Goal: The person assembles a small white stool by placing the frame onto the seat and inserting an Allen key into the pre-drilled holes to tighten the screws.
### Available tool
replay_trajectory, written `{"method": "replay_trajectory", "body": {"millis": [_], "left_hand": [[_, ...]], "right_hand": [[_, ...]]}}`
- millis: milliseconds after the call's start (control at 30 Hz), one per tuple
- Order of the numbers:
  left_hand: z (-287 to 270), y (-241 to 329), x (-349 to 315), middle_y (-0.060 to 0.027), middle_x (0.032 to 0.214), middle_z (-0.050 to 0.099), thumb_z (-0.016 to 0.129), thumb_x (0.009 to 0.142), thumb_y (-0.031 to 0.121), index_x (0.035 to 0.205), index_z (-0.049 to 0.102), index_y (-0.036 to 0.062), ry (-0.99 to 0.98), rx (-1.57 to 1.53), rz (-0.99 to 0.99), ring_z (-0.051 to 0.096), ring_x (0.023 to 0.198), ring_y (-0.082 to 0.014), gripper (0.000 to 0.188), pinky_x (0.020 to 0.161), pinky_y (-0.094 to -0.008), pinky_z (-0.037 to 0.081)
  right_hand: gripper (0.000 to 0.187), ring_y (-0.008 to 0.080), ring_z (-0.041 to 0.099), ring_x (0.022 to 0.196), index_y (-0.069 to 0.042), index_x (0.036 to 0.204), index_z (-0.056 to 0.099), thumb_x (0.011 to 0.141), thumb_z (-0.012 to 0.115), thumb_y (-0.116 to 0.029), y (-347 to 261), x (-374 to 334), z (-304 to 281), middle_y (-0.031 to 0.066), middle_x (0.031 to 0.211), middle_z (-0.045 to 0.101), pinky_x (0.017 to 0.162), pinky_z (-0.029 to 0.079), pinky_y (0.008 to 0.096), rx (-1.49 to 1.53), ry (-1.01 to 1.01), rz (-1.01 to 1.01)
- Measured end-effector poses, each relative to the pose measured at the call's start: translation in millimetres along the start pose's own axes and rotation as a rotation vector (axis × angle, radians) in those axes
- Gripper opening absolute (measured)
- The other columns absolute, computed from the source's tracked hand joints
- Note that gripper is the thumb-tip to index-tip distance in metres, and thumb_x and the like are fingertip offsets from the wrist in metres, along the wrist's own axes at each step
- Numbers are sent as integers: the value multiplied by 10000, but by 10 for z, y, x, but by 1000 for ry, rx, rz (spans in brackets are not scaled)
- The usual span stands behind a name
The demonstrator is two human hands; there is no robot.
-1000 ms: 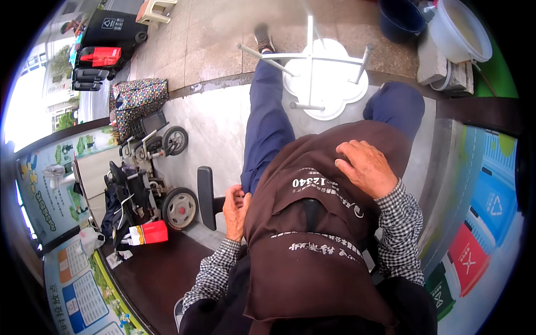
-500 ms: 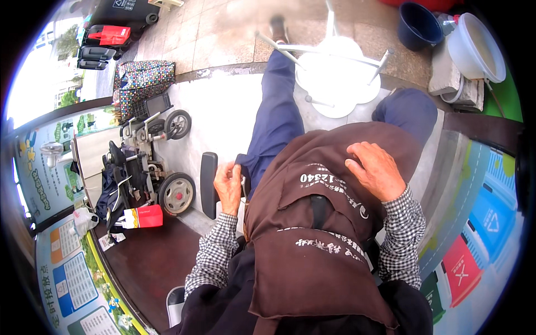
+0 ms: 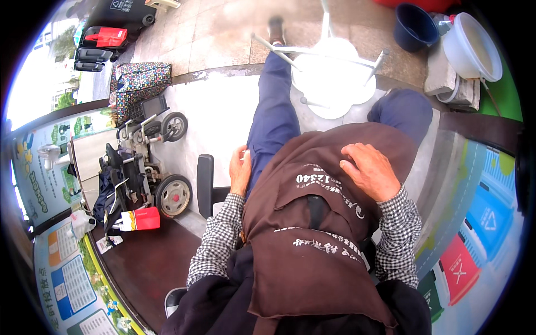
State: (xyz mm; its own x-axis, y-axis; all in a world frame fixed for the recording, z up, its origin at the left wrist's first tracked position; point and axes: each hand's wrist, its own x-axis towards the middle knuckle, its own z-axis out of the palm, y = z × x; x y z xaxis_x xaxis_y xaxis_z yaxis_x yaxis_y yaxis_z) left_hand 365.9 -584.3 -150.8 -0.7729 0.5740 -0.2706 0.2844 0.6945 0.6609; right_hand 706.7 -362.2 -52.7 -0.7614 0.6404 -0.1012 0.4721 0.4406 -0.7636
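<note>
My left hand [image 3: 240, 170] lies against the outer side of my left thigh, over the dark blue trousers [image 3: 273, 117]. Its fingers point forward along the cloth, and some are partly hidden; it looks open, with nothing visible in it. On the brown apron [image 3: 312, 145] over my right thigh rests my right hand [image 3: 371, 172], open, fingers loosely bent and thumb apart, holding nothing. The apron, printed in white, spreads over my lap and chest. A black armrest [image 3: 205, 181] stands just left of my left hand.
An upturned white stool [image 3: 329, 84] with metal legs lies between my feet. Left stands a wheeled walker or cart [image 3: 137, 173] with a red-and-white box [image 3: 146, 219]; a dotted bag [image 3: 139, 81] sits beyond. A dark blue bucket [image 3: 416, 28] and white bucket [image 3: 472, 47] are far right.
My left hand has moved right and slightly forward, from beside the armrest and a fold of trouser cloth to flat along the thigh. My right hand has stayed on the apron.
</note>
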Motion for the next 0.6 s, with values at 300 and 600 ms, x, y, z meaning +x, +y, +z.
{"method": "replay_trajectory", "body": {"millis": [300, 600], "left_hand": [[-593, -437, -1115, -104, 1100, 728, 603, 1065, 155, 1271, 651, -13, -313, -411, -482, 698, 941, -179, 270, 820, -350, 590], [-1298, -183, -1379, -83, 1051, 775, 711, 1013, 150, 1260, 690, -27, -905, -645, -668, 749, 923, -144, 305, 764, -286, 631]], "right_hand": [[214, 323, 628, 923, -84, 1075, 627, 924, 723, -203, 2, -9, -30, 91, 950, 641, 815, 517, 454, -18, 13, -12], [227, 332, 640, 934, -84, 1075, 628, 915, 731, -206, 5, -23, -17, 94, 973, 653, 819, 523, 459, -10, 4, -21]]}}
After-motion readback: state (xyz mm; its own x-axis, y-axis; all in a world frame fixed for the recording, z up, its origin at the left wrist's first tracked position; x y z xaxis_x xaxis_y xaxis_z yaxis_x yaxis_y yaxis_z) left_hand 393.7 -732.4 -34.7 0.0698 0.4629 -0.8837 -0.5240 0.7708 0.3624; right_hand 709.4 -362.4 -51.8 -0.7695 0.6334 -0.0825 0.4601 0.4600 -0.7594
